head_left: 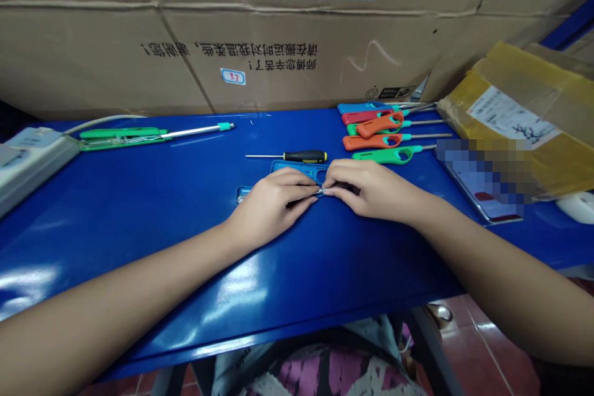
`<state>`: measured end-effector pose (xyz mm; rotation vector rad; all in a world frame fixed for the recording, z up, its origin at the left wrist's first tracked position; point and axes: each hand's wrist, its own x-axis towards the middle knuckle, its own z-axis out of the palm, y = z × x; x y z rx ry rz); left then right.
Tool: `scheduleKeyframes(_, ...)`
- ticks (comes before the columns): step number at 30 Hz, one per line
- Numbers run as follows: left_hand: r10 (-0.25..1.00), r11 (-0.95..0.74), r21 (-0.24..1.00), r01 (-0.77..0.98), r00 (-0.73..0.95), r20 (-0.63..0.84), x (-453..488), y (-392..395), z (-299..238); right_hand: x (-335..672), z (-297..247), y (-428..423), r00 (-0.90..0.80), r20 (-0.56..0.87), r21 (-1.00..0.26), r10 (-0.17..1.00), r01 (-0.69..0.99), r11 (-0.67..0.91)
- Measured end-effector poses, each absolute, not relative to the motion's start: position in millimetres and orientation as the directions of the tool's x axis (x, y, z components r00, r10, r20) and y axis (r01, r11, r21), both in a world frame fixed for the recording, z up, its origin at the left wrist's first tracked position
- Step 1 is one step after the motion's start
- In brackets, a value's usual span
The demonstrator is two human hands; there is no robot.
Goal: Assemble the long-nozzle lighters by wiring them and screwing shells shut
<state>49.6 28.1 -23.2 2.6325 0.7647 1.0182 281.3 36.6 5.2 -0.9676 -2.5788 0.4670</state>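
At the middle of the blue table, my left hand [273, 201] is closed over a blue lighter body half [242, 192], whose left end sticks out past the hand with small metal parts in it. Thumb and fingers of my right hand [366, 185] pinch a small metallic part [321, 190] right at the left fingertips; its exact kind is too small to make out. Just behind the fingers lies another blue shell half [292, 166] with a trigger-ring opening, partly hidden by both hands. A black and yellow screwdriver [305, 156] rests beyond it.
Several coloured stick lighters [375, 141] lie at the back right, beside a phone [482, 192] and a yellow-taped parcel [524, 111]. An opened green lighter [125, 136] and a power strip [34, 158] are on the left. A large cardboard box [260, 31] walls the back.
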Motion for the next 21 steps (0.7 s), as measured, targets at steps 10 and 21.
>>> scheduleKeyframes(10,0.534,-0.845,0.38,0.375,0.627,0.568,49.9,28.9,-25.0,277.1,4.9,34.2,-0.682,0.22,-0.43,0.698,0.574,0.697)
scheduleKeyframes(21,0.532,-0.847,0.375,0.378,0.632,0.563,50.9,27.2,-23.5,275.1,7.9,31.6,-0.667,0.232,-0.302,0.708,0.642,0.705)
